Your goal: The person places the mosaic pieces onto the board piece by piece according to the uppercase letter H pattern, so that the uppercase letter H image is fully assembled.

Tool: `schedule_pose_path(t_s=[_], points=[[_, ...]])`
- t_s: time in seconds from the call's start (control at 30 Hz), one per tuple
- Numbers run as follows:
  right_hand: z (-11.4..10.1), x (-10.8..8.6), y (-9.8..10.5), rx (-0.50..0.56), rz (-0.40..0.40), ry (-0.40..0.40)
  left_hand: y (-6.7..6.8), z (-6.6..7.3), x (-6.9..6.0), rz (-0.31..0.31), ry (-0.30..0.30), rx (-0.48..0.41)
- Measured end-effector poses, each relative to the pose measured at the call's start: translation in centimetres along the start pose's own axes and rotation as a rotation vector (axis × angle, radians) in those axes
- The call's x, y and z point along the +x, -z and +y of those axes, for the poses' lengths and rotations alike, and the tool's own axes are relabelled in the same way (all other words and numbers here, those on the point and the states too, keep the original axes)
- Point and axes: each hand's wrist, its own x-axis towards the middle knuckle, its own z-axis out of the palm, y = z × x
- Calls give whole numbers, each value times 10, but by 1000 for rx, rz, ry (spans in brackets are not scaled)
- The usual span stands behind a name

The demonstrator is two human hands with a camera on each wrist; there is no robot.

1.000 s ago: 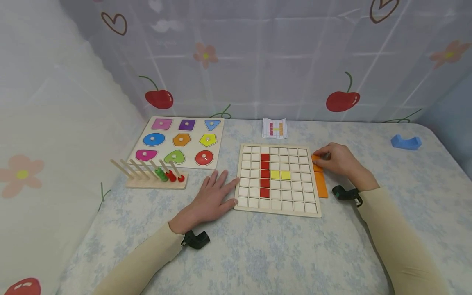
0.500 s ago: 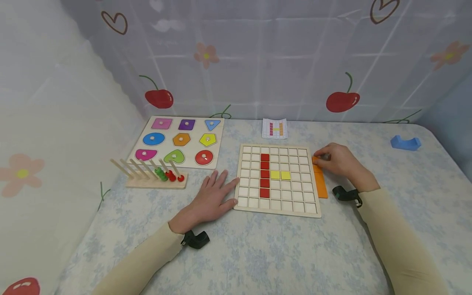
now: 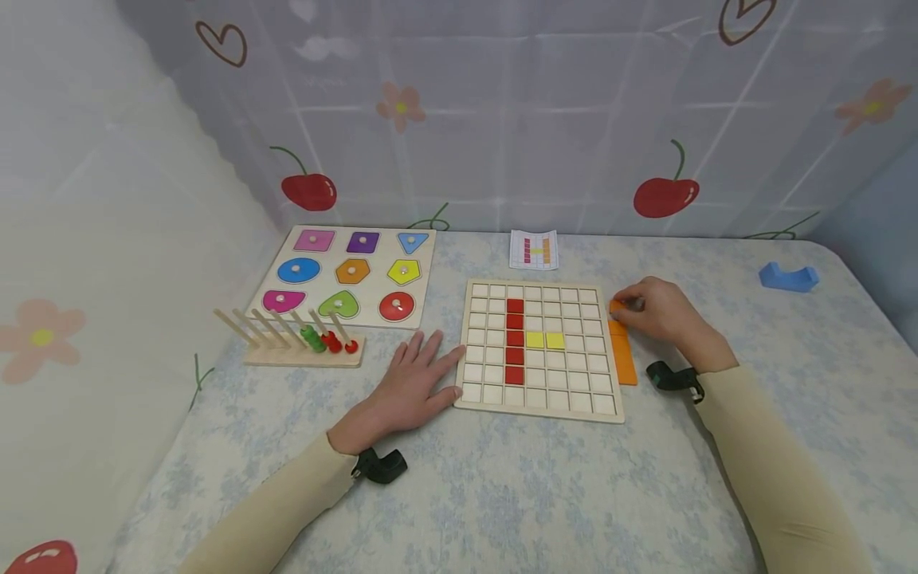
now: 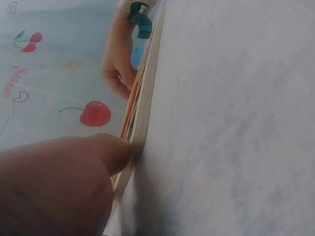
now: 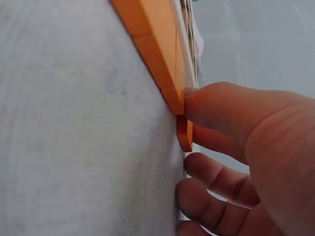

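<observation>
A square wooden grid board [image 3: 541,405] lies on the table, with a column of red tiles [image 3: 515,336] and two yellow tiles [image 3: 545,340] set in its cells. My left hand [image 3: 412,391] lies flat on the cloth, fingers spread, thumb and index fingertip touching the board's left edge. Along the right edge runs a row of orange tiles [image 3: 623,359]. At its far end my right hand [image 3: 660,311] pinches an orange tile [image 5: 184,135] between thumb and fingers. In the right wrist view, the thumb partly hides that tile's contact with the row.
A small pattern card [image 3: 534,250] lies behind the board. To the left are a shape puzzle [image 3: 390,317] with knobbed pieces and a peg stand [image 3: 287,360] holding green and red beads. A blue block [image 3: 789,277] with a curved notch sits at the far right.
The far orange tile has shifted slightly right with my right fingertips, coming nearly into line with the row. My left hand has stayed in place.
</observation>
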Motion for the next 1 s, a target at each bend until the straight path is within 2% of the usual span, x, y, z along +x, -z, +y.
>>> schedule_pose_path(t_s=[1.0], points=[[1,-2,7,-7,-19,-38,-1,0,0,9,0,-6]])
